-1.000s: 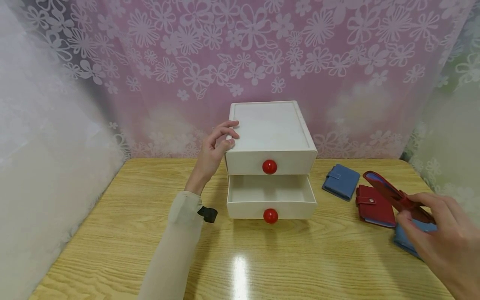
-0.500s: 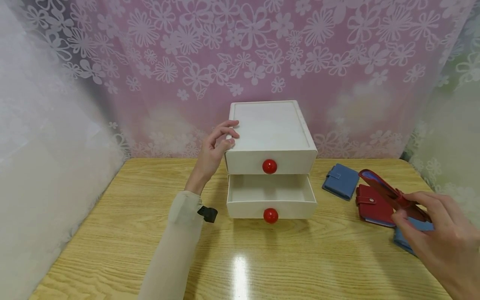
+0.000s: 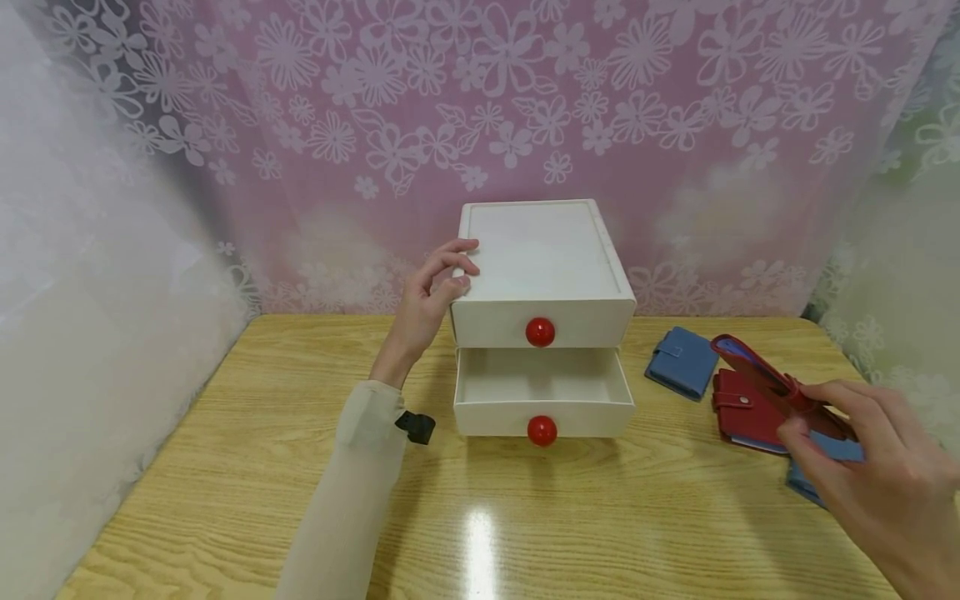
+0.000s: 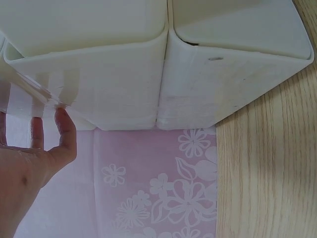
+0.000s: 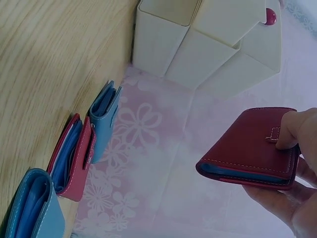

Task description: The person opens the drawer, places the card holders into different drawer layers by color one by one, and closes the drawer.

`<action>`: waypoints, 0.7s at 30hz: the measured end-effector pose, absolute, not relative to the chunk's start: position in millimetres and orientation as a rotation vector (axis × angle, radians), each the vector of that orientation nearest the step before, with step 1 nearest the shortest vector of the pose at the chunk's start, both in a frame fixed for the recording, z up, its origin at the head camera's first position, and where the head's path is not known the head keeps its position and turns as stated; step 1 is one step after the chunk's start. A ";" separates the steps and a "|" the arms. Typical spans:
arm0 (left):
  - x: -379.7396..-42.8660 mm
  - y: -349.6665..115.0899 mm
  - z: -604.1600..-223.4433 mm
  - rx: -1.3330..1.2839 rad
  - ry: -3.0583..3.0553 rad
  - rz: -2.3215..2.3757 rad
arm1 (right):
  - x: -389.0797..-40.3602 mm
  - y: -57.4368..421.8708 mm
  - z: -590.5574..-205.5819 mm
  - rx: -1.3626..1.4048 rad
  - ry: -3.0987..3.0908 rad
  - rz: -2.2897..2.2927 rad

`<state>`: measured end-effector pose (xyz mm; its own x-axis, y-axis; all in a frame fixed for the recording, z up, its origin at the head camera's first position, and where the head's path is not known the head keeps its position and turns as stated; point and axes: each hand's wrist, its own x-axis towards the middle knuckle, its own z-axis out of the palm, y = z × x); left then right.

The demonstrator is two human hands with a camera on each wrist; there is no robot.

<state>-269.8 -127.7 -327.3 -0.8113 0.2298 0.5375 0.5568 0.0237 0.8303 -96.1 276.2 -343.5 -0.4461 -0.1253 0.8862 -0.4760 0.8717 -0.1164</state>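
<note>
A white two-drawer unit point(image 3: 536, 254) with red knobs stands on the table. My left hand point(image 3: 422, 310) rests on its upper left edge, fingertips on the top; the left wrist view has these bent fingers point(image 4: 65, 130) against the white casing. The lower drawer point(image 3: 495, 419) is pulled out, the upper one closed. At the right, my right hand point(image 3: 888, 471) pinches a dark red wallet point(image 5: 242, 141) between thumb and fingers, tilted in the air above the other wallets. Blue inner leaves show along its edge.
Beneath the held wallet lies another red wallet point(image 3: 746, 412) with a snap strap. A blue wallet point(image 3: 682, 362) lies behind it, and a second blue wallet point(image 3: 806, 482) is partly hidden by my right hand. A flowered pink curtain point(image 3: 360, 167) hangs behind the wooden table point(image 3: 300, 383).
My right hand has moved slightly left with the red wallet. The left hand stays on the drawer unit, and the drawers have not moved.
</note>
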 end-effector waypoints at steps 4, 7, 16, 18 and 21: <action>-270.0 -127.4 -326.7 -0.810 -2.049 -1.865 | -95.6 273.8 -341.8 0.467 -1.991 0.439; -270.1 -127.5 -326.7 -0.805 -2.053 -1.860 | -95.8 273.6 -340.9 0.472 -2.003 0.416; -269.0 -127.3 -325.9 -0.806 -2.052 -1.858 | -97.8 274.1 -341.9 0.487 -2.047 0.368; -268.9 -127.4 -325.8 -0.807 -2.052 -1.859 | -98.0 273.4 -341.7 0.492 -2.048 0.368; -268.8 -127.5 -325.8 -0.808 -2.057 -1.857 | -98.0 271.8 -341.0 0.498 -2.044 0.369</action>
